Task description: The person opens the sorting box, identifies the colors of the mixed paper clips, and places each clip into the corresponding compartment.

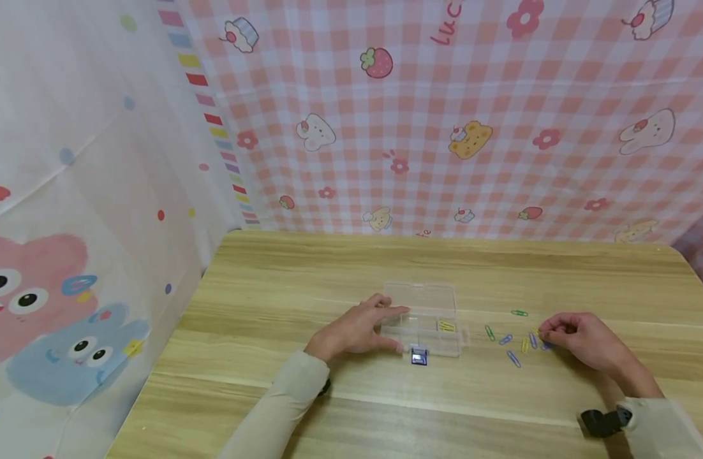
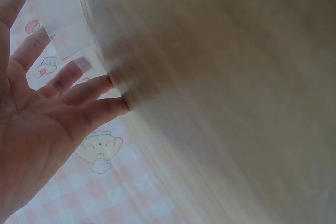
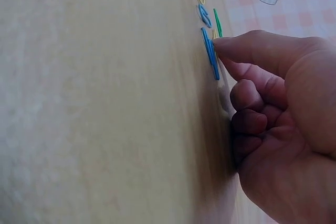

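Note:
My left hand [image 1: 357, 326] rests at the left side of a clear plastic compartment box [image 1: 426, 296], whose lid lies back. Its fingers are spread and fairly straight, the thumb by the front left corner; the left wrist view shows the palm of the left hand [image 2: 47, 108]. Several yellow paper clips [image 1: 446, 326] lie in a right compartment. Over at the loose clips, my right hand [image 1: 581, 338] pinches a yellow paper clip [image 3: 213, 34] between thumb and index finger, the other fingers curled in. A blue paper clip [image 3: 209, 51] lies right beside those fingertips.
Between box and right hand lie green [image 1: 490, 333], purple-blue [image 1: 513, 359] and yellow [image 1: 525, 345] paper clips. A small dark-blue-framed piece [image 1: 419, 357] is at the box's front edge. Behind the wooden table [image 1: 305, 268] hangs a pink checked cloth [image 1: 340, 178].

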### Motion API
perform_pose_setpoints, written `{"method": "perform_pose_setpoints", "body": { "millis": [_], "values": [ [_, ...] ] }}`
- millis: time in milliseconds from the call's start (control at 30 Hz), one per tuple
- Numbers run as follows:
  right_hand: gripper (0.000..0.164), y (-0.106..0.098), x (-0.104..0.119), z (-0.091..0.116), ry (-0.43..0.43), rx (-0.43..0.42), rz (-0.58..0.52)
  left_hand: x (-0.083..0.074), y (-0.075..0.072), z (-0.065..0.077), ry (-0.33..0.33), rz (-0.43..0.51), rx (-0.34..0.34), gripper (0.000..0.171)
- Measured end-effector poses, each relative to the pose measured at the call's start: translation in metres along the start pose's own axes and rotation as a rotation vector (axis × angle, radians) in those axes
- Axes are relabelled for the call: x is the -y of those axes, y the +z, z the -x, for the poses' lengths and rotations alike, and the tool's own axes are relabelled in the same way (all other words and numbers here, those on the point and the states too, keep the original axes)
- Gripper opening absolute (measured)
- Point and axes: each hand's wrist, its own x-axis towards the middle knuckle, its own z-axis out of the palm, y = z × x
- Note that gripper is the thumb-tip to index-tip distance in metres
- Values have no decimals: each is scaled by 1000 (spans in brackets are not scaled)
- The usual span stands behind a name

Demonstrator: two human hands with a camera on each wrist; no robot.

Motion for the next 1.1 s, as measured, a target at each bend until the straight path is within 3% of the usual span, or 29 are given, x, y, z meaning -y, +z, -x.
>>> {"method": "perform_pose_setpoints", "body": {
  "millis": [233,467,833,1100],
  "values": [
    [20,1,-1,-1,-5,-7,-16,-1,0,0,-2,-6,-3,74],
    [13,3,-1,-2,-17,-15,8,-1,-1,0,-7,-10,-4,74],
    [13,1,0,-2,-26,30,12,-1,1,1,7,-4,-4,73],
    [20,0,2,0,-30,20,-27,-1,0,1,7,-10,-13,73]
  ]
}}
